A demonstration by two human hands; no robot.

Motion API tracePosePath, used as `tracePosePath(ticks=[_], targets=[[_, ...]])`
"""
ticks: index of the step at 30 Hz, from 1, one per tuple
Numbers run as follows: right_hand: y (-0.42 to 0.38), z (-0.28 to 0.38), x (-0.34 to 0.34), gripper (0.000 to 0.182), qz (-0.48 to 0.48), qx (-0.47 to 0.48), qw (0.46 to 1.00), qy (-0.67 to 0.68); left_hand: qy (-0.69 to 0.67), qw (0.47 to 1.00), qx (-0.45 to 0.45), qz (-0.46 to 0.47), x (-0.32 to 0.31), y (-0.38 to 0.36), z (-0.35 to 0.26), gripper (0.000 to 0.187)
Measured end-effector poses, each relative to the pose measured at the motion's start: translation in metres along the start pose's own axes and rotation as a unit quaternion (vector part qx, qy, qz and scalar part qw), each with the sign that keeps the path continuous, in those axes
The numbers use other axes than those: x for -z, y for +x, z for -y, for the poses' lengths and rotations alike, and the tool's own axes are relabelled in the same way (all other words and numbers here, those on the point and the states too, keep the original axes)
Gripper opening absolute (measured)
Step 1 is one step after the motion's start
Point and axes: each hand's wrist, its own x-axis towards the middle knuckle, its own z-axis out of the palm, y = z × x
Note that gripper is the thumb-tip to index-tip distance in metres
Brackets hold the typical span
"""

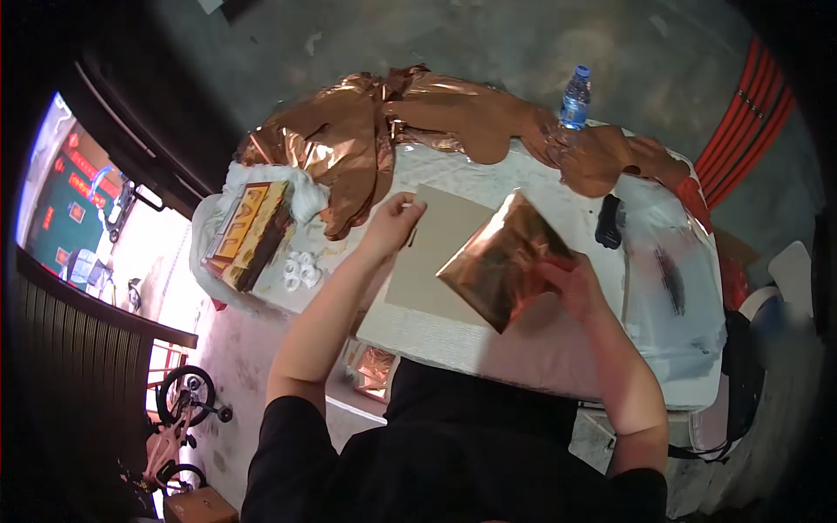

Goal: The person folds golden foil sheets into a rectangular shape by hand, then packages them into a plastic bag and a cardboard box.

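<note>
My right hand (571,283) grips a shiny copper-coloured foil square (506,261) by its right edge, holding it tilted above the table. Under and beside it lies a flat grey cardboard sheet (427,270). At that sheet's upper left edge is my left hand (397,222), its fingers curled and closed on the edge. A small dark mark shows on the sheet just below those fingers. Crumpled copper foil (349,131) with rounded cut-outs runs along the table's far side.
On the white table (532,183) are a red-and-yellow box (248,231), several white rolls (302,270), a dark object (609,220) and clear plastic film (671,288). A water bottle (576,98) stands at the far edge. Red pipes (745,122) rise behind; a bicycle (183,410) is at lower left.
</note>
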Motion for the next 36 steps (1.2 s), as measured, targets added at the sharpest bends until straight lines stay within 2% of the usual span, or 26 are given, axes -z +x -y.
tracePosePath(ticks=[1,2,3,5,6,7,9,11,13,14,16,17,20,21,23,25,27,28,32,35,36], targets=[[0.002,-0.003,0.002,0.023,-0.006,0.0,1.0,0.0,-0.067,0.998,0.012,0.012,-0.014,-0.001,0.001,0.018],[0.007,-0.011,0.006,0.02,0.001,0.022,0.997,-0.075,-0.133,0.991,0.025,0.022,-0.022,-0.002,0.002,0.019],[0.011,-0.017,0.007,0.018,0.01,0.042,0.988,-0.149,-0.133,0.99,0.025,0.025,-0.025,-0.002,0.002,0.019],[0.016,-0.024,0.01,0.017,0.005,0.024,0.982,-0.189,-0.166,0.98,0.078,0.082,-0.028,-0.004,-0.004,0.02],[0.017,-0.026,0.01,0.016,0.005,0.027,0.978,-0.206,-0.2,0.971,0.09,0.094,-0.029,-0.008,-0.01,0.027],[0.018,-0.026,0.01,0.016,0.005,0.031,0.974,-0.225,-0.199,0.971,0.085,0.097,-0.029,-0.009,-0.008,0.027],[0.018,-0.027,0.007,0.016,0.003,0.029,0.975,-0.219,-0.169,0.975,-0.02,0.143,-0.024,-0.01,0.002,0.041],[0.018,-0.03,0.008,0.015,0.003,0.027,0.975,-0.22,-0.191,0.968,-0.009,0.161,-0.016,-0.015,-0.001,0.046],[0.02,-0.034,0.01,0.011,0.012,0.051,0.969,-0.24,-0.175,0.974,0.053,0.136,-0.011,-0.023,-0.011,0.045],[0.02,-0.032,0.008,0.012,0.007,0.044,0.973,-0.225,-0.179,0.974,0.046,0.135,-0.008,-0.024,-0.008,0.045],[0.023,-0.041,0.011,0.013,0.001,0.062,0.972,-0.227,-0.116,0.988,0.068,0.081,-0.006,-0.023,0.004,0.031],[0.024,-0.045,0.013,0.015,-0.006,0.074,0.972,-0.223,-0.12,0.988,0.061,0.08,-0.008,-0.025,0.008,0.031],[0.027,-0.051,0.017,0.017,-0.006,0.058,0.969,-0.238,0.065,0.996,-0.061,-0.022,-0.017,-0.031,0.019,0.006],[0.027,-0.051,0.017,0.017,-0.006,0.049,0.968,-0.245,0.06,0.996,-0.067,-0.026,-0.019,-0.033,0.017,0.006],[0.021,-0.041,0.008,0.019,-0.005,0.068,0.972,-0.225,0.263,0.954,-0.126,-0.072,-0.022,-0.037,0.011,0.011],[0.024,-0.046,0.01,0.014,-0.01,0.071,0.96,-0.269,0.298,0.938,-0.144,-0.101,-0.029,-0.04,0.012,0.015],[0.024,-0.046,0.008,0.015,-0.009,0.07,0.968,-0.24,0.382,0.89,-0.203,-0.145,-0.036,-0.042,0.015,0.015],[0.025,-0.048,0.009,0.016,-0.016,0.063,0.964,-0.258,0.412,0.883,-0.179,-0.136,-0.039,-0.044,0.01,0.017],[0.023,-0.041,0.006,0.018,-0.003,0.06,0.971,-0.231,0.423,0.876,-0.168,-0.16,-0.049,-0.041,0.015,0.02],[0.025,-0.044,0.007,0.018,-0.01,0.059,0.964,-0.258,0.424,0.884,-0.111,-0.163,-0.06,-0.04,0.017,0.02],[0.025,-0.046,0.008,0.018,-0.02,0.076,0.957,-0.281,0.398,0.895,-0.139,-0.144,-0.062,-0.041,0.014,0.019]])
